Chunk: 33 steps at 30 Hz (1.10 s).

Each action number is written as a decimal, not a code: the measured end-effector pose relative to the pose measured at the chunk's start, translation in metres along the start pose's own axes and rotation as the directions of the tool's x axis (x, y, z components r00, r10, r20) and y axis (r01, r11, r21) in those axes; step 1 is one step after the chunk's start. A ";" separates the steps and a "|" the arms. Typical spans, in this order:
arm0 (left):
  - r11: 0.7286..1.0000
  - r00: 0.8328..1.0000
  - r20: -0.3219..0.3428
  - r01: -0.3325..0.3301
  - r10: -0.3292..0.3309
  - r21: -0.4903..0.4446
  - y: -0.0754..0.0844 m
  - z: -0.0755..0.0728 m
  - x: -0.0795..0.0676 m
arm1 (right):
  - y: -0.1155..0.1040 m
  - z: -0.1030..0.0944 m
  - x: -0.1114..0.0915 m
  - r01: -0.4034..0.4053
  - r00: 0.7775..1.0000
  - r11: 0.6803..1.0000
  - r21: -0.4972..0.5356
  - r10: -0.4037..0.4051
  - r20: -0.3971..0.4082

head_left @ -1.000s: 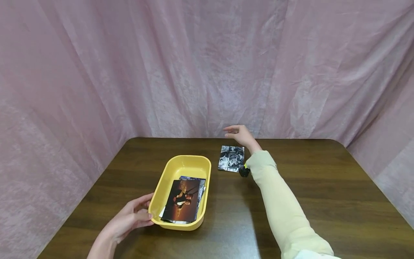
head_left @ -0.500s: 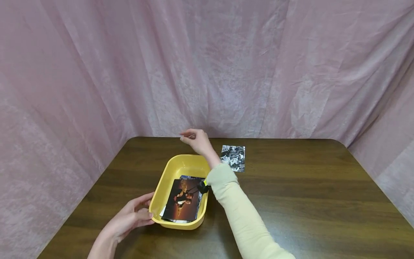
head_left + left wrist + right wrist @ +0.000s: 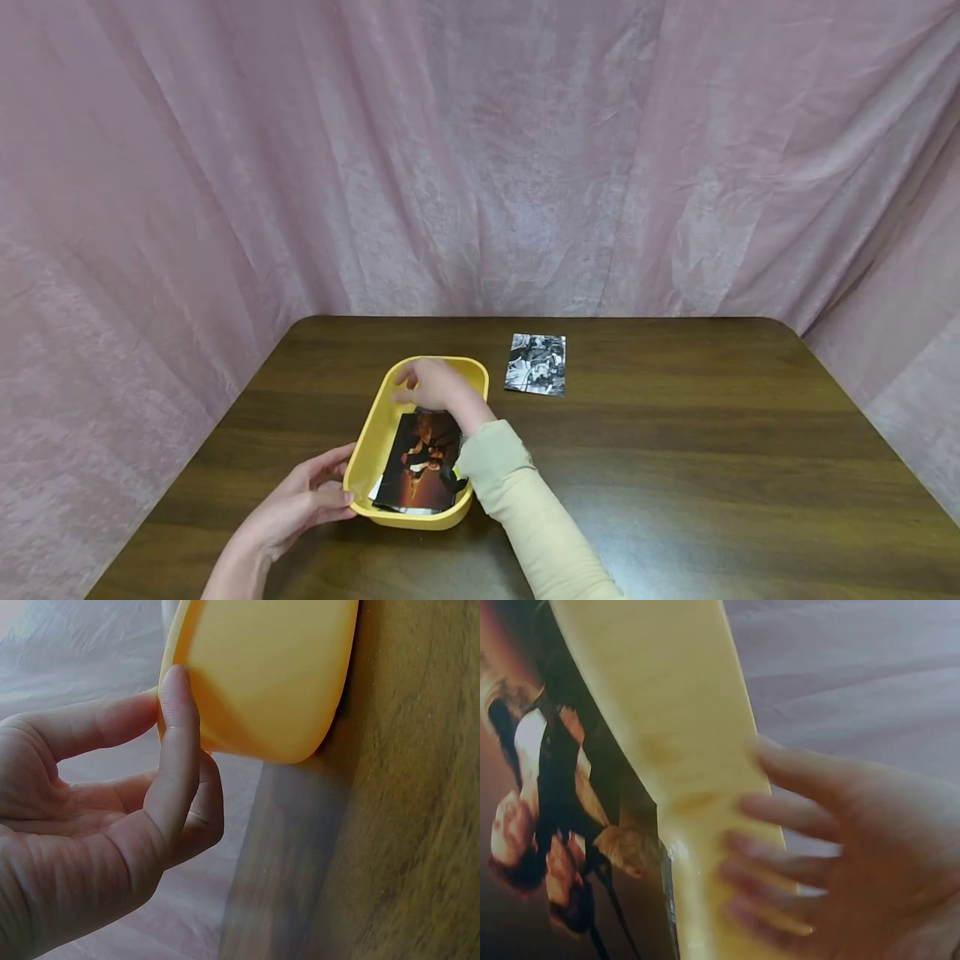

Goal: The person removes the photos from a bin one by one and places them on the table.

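Observation:
A yellow plastic tray (image 3: 365, 454) sits on the wooden table, left of the middle. My left hand (image 3: 300, 504) pinches its near-left rim between thumb and fingers; the left wrist view shows this grip on the tray wall (image 3: 262, 690) closely. Inside lies a small stack of photo prints, the top one a dark orange picture of two people (image 3: 422, 458). My right hand (image 3: 435, 385) hovers above the far part of the tray. In the right wrist view its blurred fingers (image 3: 795, 817) are loosely spread, with nothing between them. The sleeve hides part of the tray's right side.
One black-and-white photo print (image 3: 536, 364) lies flat on the table (image 3: 690, 467), right of the tray. A pink curtain (image 3: 525, 167) hangs behind the table's far edge. The right forearm (image 3: 532, 517) crosses the table from the front.
My right hand has swept left from beyond the black-and-white print, then drawn back and down over the tray. The left hand and the tray have stayed in place.

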<state>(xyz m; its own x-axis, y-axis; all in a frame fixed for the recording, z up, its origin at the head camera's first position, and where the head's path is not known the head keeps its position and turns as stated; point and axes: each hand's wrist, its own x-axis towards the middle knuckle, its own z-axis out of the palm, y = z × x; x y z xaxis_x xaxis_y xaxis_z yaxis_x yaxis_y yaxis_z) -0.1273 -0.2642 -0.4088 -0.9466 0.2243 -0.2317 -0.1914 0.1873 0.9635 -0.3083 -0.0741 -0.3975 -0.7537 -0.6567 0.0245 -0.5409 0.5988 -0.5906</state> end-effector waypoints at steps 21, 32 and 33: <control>1.000 1.000 0.000 -0.003 0.003 -0.008 -0.001 0.000 0.001 | -0.001 0.004 -0.024 -0.193 0.943 0.909 -0.370 0.276 0.186; 1.000 1.000 -0.004 0.006 -0.007 -0.018 -0.003 -0.001 0.000 | -0.001 0.006 -0.020 -0.183 0.966 0.896 -0.404 0.239 0.093; 1.000 1.000 -0.002 0.005 -0.005 -0.018 -0.003 -0.001 0.001 | -0.002 0.006 -0.020 -0.188 0.967 0.897 -0.400 0.240 0.085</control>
<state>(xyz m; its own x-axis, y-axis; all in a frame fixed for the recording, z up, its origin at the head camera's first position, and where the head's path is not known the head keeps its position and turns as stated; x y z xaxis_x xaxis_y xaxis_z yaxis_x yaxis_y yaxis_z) -0.1274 -0.2652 -0.4120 -0.9462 0.2213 -0.2361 -0.2006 0.1716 0.9645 -0.2903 -0.0650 -0.4015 -0.8273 -0.5298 -0.1866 -0.4929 0.8441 -0.2113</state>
